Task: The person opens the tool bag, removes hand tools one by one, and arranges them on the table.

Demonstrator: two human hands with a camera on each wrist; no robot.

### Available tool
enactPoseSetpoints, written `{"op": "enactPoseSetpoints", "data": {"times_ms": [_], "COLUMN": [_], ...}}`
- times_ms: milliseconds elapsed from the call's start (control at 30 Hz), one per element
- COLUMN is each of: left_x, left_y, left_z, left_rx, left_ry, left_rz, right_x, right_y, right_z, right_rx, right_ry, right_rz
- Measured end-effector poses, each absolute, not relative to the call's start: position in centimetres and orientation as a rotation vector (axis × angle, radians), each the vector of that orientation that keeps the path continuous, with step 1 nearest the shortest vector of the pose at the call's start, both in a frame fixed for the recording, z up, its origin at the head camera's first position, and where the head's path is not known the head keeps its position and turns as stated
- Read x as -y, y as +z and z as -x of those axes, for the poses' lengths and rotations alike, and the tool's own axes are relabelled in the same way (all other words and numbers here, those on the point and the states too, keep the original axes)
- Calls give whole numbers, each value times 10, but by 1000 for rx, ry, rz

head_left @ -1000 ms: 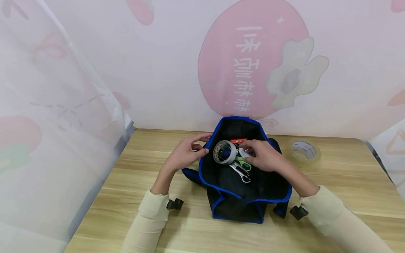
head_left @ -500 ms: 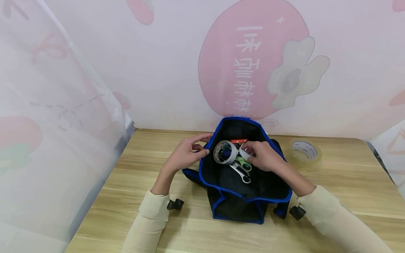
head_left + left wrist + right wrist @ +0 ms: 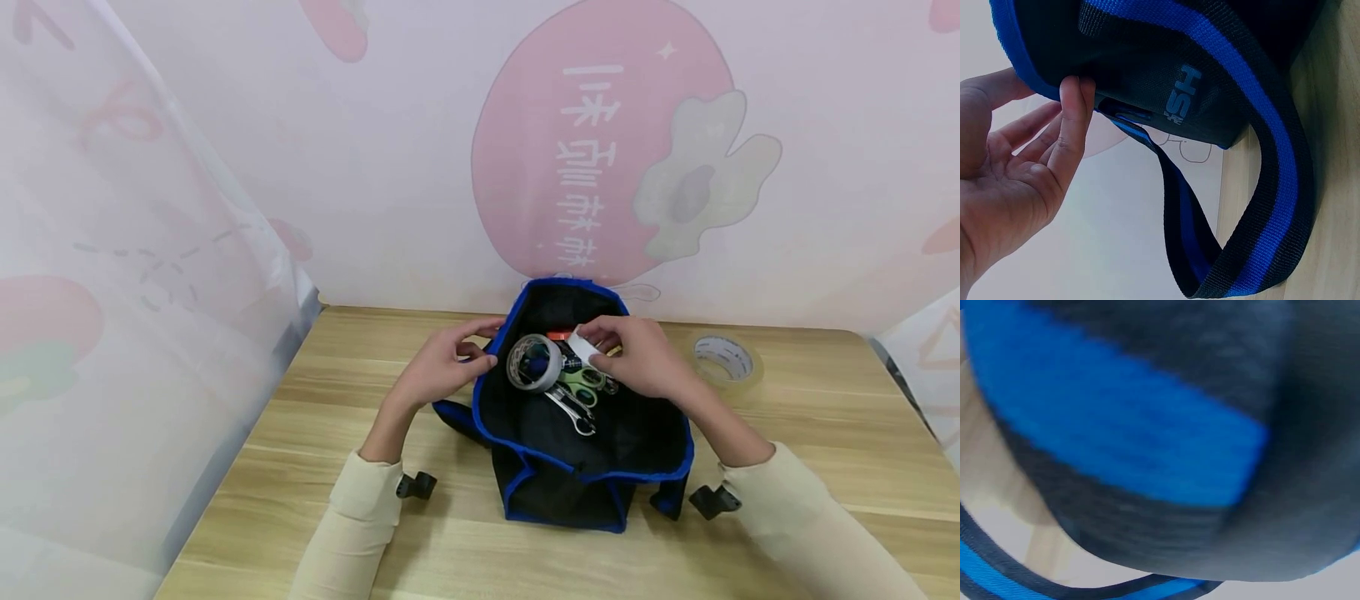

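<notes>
A black tool bag (image 3: 551,437) with blue edging stands open on the wooden table. My left hand (image 3: 442,362) pinches its left rim; in the left wrist view, fingers (image 3: 1072,119) lie against the outside of the bag. Over the opening, my right hand (image 3: 637,354) holds a white roll of tape (image 3: 583,346) between thumb and fingers. Inside the bag lie a larger tape roll (image 3: 534,363), green-handled scissors (image 3: 581,387), a silver-ended tool (image 3: 573,412) and a red item (image 3: 558,336). The right wrist view shows only bag fabric and strap (image 3: 1122,419), hiding that hand.
A clear tape roll (image 3: 723,358) lies on the table right of the bag. Bag straps (image 3: 1279,144) loop out at the sides. Behind the table (image 3: 315,417) hangs a printed pink-and-white cloth (image 3: 397,167).
My right hand has risen slightly and shifted right with the white tape roll, uncovering more of the scissors. The left hand stays at the bag's rim.
</notes>
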State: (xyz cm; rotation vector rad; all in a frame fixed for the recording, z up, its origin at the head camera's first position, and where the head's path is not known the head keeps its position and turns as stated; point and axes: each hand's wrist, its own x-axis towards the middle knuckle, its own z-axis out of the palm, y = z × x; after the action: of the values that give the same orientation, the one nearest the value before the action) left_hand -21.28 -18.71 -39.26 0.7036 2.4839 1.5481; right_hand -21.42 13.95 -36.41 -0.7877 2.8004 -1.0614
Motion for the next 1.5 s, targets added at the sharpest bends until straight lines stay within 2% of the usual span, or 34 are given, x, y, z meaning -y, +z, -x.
{"op": "enactPoseSetpoints", "data": {"times_ms": [367,633,967,1500], "left_x": [189,190,190,191], "left_y": [-393,-394,-395,-395], "left_z": [214,216,217,217], "left_rx": [-2492,-2500,-2503,-2504], "left_ry": [1533,1534,1534,1532], "left_rz": [-718,-715,-719,-721], "right_x": [-154,-177,-222,-294], "right_y": [-327,-316,-328,-370], "right_z": [196,192,197,189], "right_rx": [-2751,-2781,-2918,-2999], "right_ry": [-1294,-1447,-1460,-1378], "right_rz": [789,715,516,157]}}
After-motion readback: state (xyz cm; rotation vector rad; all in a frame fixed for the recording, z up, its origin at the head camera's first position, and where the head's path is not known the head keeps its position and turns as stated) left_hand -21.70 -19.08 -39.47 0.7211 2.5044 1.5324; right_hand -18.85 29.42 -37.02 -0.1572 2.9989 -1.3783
